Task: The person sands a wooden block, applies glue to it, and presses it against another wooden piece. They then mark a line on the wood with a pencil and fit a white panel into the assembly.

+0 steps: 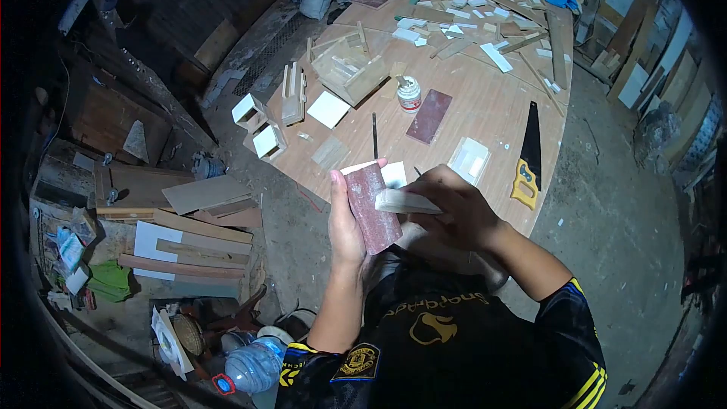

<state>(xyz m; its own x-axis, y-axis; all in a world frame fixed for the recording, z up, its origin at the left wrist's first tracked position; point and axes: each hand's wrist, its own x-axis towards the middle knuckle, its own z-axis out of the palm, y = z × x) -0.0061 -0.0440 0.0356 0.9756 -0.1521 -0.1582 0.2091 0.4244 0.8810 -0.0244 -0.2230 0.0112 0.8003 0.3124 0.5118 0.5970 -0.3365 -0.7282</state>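
Observation:
My left hand [347, 220] is closed around a reddish-brown sanding block [371, 216], its gritty face turned up with pale dust on it. My right hand [462, 208], smeared by motion, grips a small pale wood piece [405, 201]. One end of that piece lies over the sanding block's face; whether it touches cannot be made out. Both hands are in front of my chest at the table's near edge. Just beyond them a white piece [394, 174] is partly hidden by my left hand and the block.
On the table [462, 79] are a handsaw [528, 155], an open jar [409, 95], a flat reddish sanding sheet [429, 117], a dark thin stick [374, 135] and a wooden box [350, 68]. Wood offcuts [485, 11] cover the far end. A water bottle [254, 367] stands at lower left.

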